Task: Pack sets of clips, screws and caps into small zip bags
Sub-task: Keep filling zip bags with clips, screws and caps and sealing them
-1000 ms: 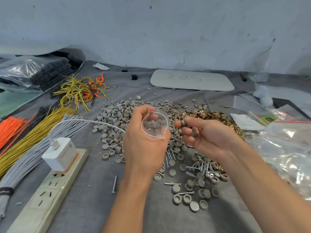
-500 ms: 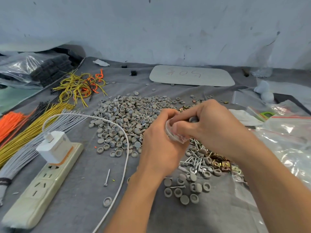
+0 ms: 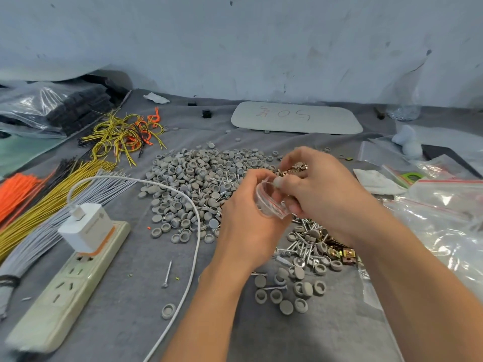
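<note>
My left hand (image 3: 248, 220) grips a small clear zip bag (image 3: 269, 202) with a red seal line, its mouth held open. My right hand (image 3: 321, 189) is at the bag's mouth, fingers curled and pinching its rim; whether it also holds parts is hidden. Under and behind the hands lies a wide heap of grey caps (image 3: 193, 184). Silver screws (image 3: 303, 246) are scattered below the right wrist. Brass clips (image 3: 345, 254) lie beside them, and more brass clips (image 3: 295, 168) show behind the right fingers.
A white charger (image 3: 83, 228) sits in a power strip (image 3: 65, 283) at the left, its cable (image 3: 193, 231) arcing across the caps. Bundles of orange, yellow and grey cable ties (image 3: 39, 205) lie far left. Larger zip bags (image 3: 444, 218) are at the right. A grey board (image 3: 295, 118) lies at the back.
My right hand moved from beside the open bag onto its mouth and now pinches the rim. Both hands shifted right and slightly away from me, over the cap heap.
</note>
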`<state>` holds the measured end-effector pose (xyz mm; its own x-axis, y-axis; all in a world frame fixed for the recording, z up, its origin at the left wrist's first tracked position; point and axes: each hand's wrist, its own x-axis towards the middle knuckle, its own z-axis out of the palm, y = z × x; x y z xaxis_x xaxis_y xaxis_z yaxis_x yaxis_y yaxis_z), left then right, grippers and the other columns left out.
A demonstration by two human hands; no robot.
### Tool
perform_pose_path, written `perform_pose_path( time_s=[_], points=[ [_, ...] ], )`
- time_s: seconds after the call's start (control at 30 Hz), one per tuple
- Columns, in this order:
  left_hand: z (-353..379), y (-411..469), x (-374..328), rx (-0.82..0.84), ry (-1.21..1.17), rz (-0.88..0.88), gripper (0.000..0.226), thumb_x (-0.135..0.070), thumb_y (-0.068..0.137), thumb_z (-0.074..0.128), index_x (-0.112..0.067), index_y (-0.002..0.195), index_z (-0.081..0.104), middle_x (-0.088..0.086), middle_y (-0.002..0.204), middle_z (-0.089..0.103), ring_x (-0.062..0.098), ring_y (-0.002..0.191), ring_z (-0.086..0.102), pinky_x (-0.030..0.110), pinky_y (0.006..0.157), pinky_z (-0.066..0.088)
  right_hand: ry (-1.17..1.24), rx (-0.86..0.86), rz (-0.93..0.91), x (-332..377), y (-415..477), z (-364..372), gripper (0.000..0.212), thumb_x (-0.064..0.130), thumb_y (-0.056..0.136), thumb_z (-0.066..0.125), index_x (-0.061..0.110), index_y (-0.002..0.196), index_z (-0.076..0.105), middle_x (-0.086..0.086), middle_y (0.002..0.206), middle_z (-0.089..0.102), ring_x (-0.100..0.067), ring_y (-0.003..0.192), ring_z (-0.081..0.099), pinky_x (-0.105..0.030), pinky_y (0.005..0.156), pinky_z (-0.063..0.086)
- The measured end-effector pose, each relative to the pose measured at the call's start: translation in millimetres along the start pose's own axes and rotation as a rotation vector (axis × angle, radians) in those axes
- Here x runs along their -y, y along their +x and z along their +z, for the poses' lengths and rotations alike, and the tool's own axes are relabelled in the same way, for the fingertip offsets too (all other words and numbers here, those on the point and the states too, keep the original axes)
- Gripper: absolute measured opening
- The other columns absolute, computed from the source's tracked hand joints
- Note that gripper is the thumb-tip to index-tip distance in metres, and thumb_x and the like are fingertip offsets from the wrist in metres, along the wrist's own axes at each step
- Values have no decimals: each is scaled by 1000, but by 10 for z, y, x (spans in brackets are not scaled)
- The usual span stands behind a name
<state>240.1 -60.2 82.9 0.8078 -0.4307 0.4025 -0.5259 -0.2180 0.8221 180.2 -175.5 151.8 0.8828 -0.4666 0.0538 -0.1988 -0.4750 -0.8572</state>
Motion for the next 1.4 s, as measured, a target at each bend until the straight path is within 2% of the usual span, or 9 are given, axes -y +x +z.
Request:
perform_pose_path(
  time_s=[0.23, 0.37, 0.47, 0.6, 0.67, 0.9, 1.13, 1.3, 1.4],
  points=[
    [-2, 2, 54, 28, 21, 17, 47, -30, 70, 84, -45, 103, 55, -31, 92, 68, -9, 79, 65, 8, 58, 43, -210, 35, -123, -8, -9, 10, 17, 22, 86, 74, 34, 75, 80, 10, 56, 68, -2, 43, 52, -13, 39, 37],
    [-11, 6, 54, 16, 17, 3, 48, -26, 72, 86, -49, 100, 53, -34, 94, 67, -10, 80, 65, 8, 60, 44, 51, 50, 7, 11, 6, 12, 23, 12, 82, 65, 25, 73, 81, 8, 57, 65, -7, 48, 50, -26, 50, 42],
    [-11, -3, 24, 4, -6, -18, 37, -42, 70, 77, -46, 100, 55, -33, 90, 68, -8, 77, 66, 9, 56, 43, 188, 29, 44, 20, 32, -6, 32, -4, 82, 51, 13, 73, 76, -1, 62, 66, -8, 47, 48, -28, 54, 39],
    [-9, -5, 21, 2, -16, -26, 36, -43, 71, 77, -45, 100, 56, -31, 89, 69, -7, 76, 66, 10, 58, 45, 123, 35, -25, 7, 7, 7, 24, 0, 96, 54, 21, 99, 66, 1, 73, 77, -12, 52, 55, -38, 59, 50],
    [-13, -4, 20, -1, -23, -25, 38, -40, 71, 80, -45, 100, 56, -32, 90, 69, -8, 76, 66, 9, 59, 44, 45, 2, -62, 4, 6, 2, 17, 9, 94, 61, 25, 98, 63, -1, 74, 77, -15, 54, 58, -46, 62, 53],
    [-1, -8, 43, 16, -36, -1, 46, -25, 72, 86, -45, 102, 56, -32, 90, 69, -8, 77, 67, 8, 54, 44, -265, -5, -122, 48, -6, 27, 23, 30, 92, 72, 26, 70, 73, 9, 55, 65, 2, 41, 52, -10, 39, 33],
    [-6, 1, 60, 6, -62, -24, 46, -28, 75, 86, -44, 105, 56, -24, 92, 72, -1, 78, 70, 19, 58, 52, -271, -14, -147, 50, -24, -23, 8, 29, 84, 80, 37, 83, 83, 13, 54, 64, -2, 41, 52, -9, 38, 32],
    [7, 6, 70, 3, -55, -30, 45, -30, 72, 84, -45, 103, 56, -22, 89, 73, 0, 77, 70, 22, 58, 51, -337, 1, -174, 49, -17, -31, 22, 21, 84, 72, 41, 81, 82, 14, 64, 71, 2, 47, 56, -8, 41, 35],
    [6, 10, 71, -4, -49, -31, 43, -29, 72, 82, -44, 102, 57, -22, 88, 72, 1, 76, 69, 20, 56, 49, -252, -40, -165, 37, -5, -3, 26, 15, 86, 69, 36, 77, 82, 19, 51, 62, 2, 42, 52, -7, 39, 32]
  ],
)
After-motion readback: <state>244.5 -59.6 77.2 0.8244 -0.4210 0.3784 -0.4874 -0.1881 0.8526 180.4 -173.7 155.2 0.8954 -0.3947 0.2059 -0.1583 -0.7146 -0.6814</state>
